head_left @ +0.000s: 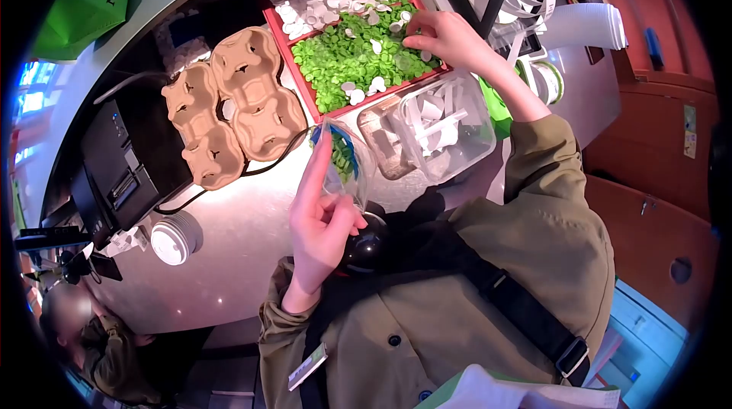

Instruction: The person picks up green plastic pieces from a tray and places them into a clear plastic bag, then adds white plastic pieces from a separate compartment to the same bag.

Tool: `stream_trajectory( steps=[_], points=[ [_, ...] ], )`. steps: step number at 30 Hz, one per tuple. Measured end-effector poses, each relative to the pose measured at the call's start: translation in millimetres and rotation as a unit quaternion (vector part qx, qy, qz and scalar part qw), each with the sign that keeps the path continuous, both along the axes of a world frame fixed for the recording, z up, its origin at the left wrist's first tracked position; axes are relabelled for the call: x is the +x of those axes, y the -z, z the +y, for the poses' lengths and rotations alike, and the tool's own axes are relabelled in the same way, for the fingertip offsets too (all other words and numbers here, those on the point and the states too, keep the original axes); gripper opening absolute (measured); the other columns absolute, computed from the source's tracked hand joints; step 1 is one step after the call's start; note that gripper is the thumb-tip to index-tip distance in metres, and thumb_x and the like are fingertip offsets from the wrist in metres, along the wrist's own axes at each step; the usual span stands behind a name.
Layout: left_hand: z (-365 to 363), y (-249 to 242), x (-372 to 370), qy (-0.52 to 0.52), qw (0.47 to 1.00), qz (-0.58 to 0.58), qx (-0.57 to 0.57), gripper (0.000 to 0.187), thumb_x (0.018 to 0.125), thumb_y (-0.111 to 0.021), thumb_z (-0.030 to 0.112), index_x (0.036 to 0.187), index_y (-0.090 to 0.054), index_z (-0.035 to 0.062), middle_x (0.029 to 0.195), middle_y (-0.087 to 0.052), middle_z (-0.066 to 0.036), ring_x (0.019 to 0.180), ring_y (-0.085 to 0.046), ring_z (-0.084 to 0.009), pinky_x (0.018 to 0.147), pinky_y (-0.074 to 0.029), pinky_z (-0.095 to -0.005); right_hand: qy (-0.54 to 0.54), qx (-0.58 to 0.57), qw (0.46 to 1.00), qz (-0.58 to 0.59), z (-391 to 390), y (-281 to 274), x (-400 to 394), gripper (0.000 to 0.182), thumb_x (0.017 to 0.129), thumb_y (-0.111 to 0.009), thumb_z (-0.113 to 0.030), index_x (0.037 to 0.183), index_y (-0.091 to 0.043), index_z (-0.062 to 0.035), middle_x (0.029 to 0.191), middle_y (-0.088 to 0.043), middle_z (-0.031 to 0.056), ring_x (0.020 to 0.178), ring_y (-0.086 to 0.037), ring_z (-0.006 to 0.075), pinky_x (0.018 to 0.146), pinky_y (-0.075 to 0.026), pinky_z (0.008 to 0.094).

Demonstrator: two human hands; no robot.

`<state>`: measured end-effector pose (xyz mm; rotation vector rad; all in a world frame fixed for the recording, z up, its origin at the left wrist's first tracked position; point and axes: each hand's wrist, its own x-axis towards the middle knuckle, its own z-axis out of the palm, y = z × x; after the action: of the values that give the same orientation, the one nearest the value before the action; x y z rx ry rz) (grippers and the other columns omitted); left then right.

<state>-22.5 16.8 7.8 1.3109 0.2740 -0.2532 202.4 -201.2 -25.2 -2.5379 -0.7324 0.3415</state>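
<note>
Pinching round green discs (347, 54), hands (450, 39) hold clear cup (343, 161).

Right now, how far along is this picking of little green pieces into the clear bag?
Partly done, it seems. The clear bag in the left hand already holds some green pieces. In hand: the right hand reaches into the red tray, fingertips on the pieces. Left: a thick layer of green pieces mixed with white ones fills the tray, so plenty remains.
</note>
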Motion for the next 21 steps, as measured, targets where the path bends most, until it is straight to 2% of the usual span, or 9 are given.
stream_trajectory(
  steps=[3,4,7,10,12,15,16,19,21],
  points=[
    [4,0,-3,-0.004,1.0,0.009,0.002,0.065,0.075,-0.038,-0.01,0.137,-0.026,0.0025,0.142,-0.028,-0.01,0.057,-0.054,-0.0056,0.049,-0.042,-0.0171,-0.059,-0.006,0.998,0.0,3,-1,-1,0.039,0.076,-0.066,-0.021,0.105,-0.052,-0.0002,0.056,-0.045,0.0092,0.052,-0.046,0.0216,0.053,-0.037,0.0339],
    [4,0,-4,-0.006,1.0,0.011,0.002,0.065,0.075,-0.038,-0.01,0.137,-0.026,0.0026,0.141,-0.029,-0.01,0.057,-0.054,-0.0055,0.049,-0.042,-0.0171,-0.077,-0.031,0.996,0.038,6,-6,0,0.046,0.075,-0.066,-0.021,0.112,-0.047,0.0004,0.057,-0.049,0.0118,0.053,-0.05,0.0254,0.054,-0.038,0.0358],
    [5,0,-4,-0.004,1.0,0.013,-0.007,0.065,0.075,-0.037,-0.011,0.137,-0.027,0.0028,0.141,-0.029,-0.01,0.058,-0.055,-0.0057,0.05,-0.043,-0.0173,-0.119,-0.065,0.99,0.033,7,3,3,0.046,0.075,-0.067,-0.021,0.111,-0.048,0.0,0.06,-0.053,0.0139,0.055,-0.053,0.0298,0.055,-0.039,0.0381],
    [4,1,-4,-0.006,1.0,0.004,-0.005,0.064,0.075,-0.037,-0.009,0.137,-0.027,0.0037,0.118,-0.049,-0.008,0.055,-0.053,-0.0046,0.049,-0.042,-0.0168,-0.123,-0.042,0.992,-0.006,5,9,5,0.031,0.078,-0.062,-0.02,0.1,-0.055,0.0002,0.069,-0.058,0.0169,0.065,-0.057,0.0333,0.062,-0.044,0.0384],
    [3,3,-2,-0.006,1.0,-0.019,-0.006,0.064,0.075,-0.036,-0.01,0.137,-0.027,0.0035,0.125,-0.049,-0.01,0.054,-0.052,-0.0047,0.049,-0.043,-0.0168,-0.152,-0.017,0.987,-0.05,2,13,8,0.021,0.081,-0.058,-0.018,0.089,-0.059,0.0015,0.079,-0.061,0.0165,0.073,-0.059,0.0328,0.067,-0.046,0.0371],
    [9,3,4,0.035,0.997,-0.07,-0.015,0.065,0.074,-0.036,-0.012,0.137,-0.027,0.0025,0.138,-0.033,-0.011,0.055,-0.053,-0.0053,0.049,-0.044,-0.0171,-0.134,-0.005,0.988,-0.074,0,15,7,0.019,0.079,-0.057,-0.016,0.085,-0.06,0.002,0.079,-0.062,0.0179,0.076,-0.059,0.0342,0.069,-0.046,0.039],
    [13,4,7,0.06,0.995,-0.082,-0.012,0.065,0.073,-0.035,-0.014,0.136,-0.028,0.0018,0.141,-0.029,-0.011,0.055,-0.054,-0.0057,0.049,-0.044,-0.0175,-0.13,0.005,0.989,-0.068,0,15,7,0.02,0.082,-0.056,-0.016,0.087,-0.059,0.003,0.078,-0.061,0.0133,0.07,-0.059,0.0285,0.065,-0.046,0.0342],
    [23,3,14,0.099,0.989,-0.104,-0.044,0.064,0.073,-0.036,-0.014,0.135,-0.03,0.0015,0.14,-0.03,-0.012,0.055,-0.055,-0.0061,0.049,-0.044,-0.0179,-0.002,-0.003,0.996,0.089,1,-8,4,0.022,0.082,-0.058,-0.017,0.088,-0.059,0.0035,0.073,-0.059,0.0102,0.065,-0.056,0.0173,0.063,-0.044,0.0297],
    [31,2,17,0.11,0.988,-0.105,-0.038,0.063,0.072,-0.037,-0.014,0.133,-0.035,0.0009,0.139,-0.032,-0.012,0.056,-0.056,-0.0066,0.048,-0.042,-0.0179,-0.003,0.086,0.99,0.112,-4,-7,7,0.023,0.084,-0.056,-0.021,0.086,-0.06,0.0022,0.063,-0.053,0.0008,0.058,-0.044,0.0064,0.055,-0.038,0.0225]
  ],
)
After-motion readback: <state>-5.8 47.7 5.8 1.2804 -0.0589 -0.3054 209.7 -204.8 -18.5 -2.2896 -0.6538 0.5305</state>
